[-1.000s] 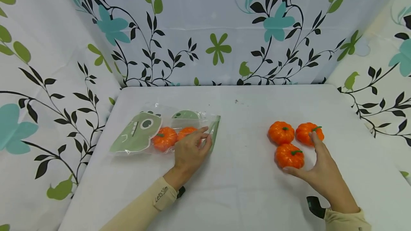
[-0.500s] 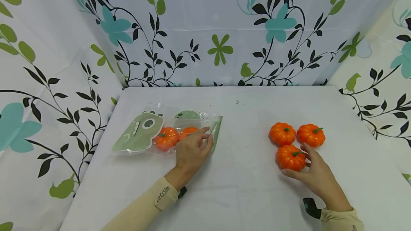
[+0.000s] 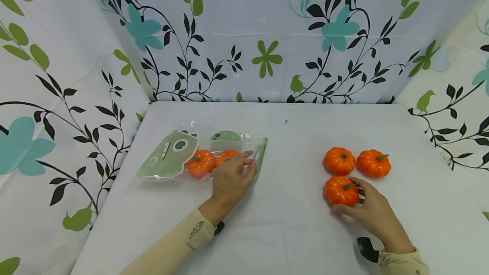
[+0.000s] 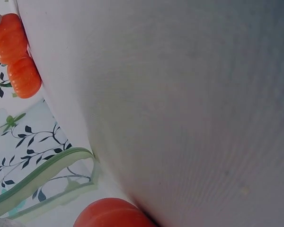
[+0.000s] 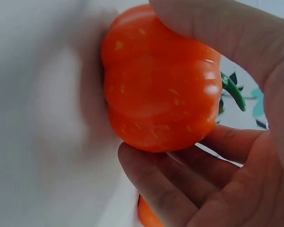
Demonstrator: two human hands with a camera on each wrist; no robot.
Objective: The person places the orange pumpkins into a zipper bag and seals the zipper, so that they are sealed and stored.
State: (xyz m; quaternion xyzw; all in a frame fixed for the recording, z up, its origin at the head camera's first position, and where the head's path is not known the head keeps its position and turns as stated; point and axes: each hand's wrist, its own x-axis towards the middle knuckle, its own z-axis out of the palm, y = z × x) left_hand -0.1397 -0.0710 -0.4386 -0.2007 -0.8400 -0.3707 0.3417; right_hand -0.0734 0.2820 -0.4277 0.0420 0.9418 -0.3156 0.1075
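In the head view a clear zip bag (image 3: 208, 133) with a green cartoon monster face lies on the left of the table. Two orange toy pumpkins (image 3: 200, 164) show through its plastic. My left hand (image 3: 232, 179) holds the bag near its green-edged opening (image 4: 42, 177), seen spread apart in the left wrist view. At the right, my right hand (image 3: 376, 211) grips the nearest loose pumpkin (image 3: 341, 191), thumb on one side and fingers on the other. The right wrist view shows that pumpkin (image 5: 161, 85) close against the table, its green stem pointing away from the tabletop.
Two more loose pumpkins, a left one (image 3: 339, 161) and a right one (image 3: 373, 164), sit just behind the gripped one. The white table (image 3: 290, 207) ends at a back edge before a leaf-patterned curtain (image 3: 229, 33), which also hangs along both sides.
My right hand has come down from beside the right pumpkin and taken hold of the nearest one, which has shifted slightly left and nearer. The left hand keeps its place at the bag.
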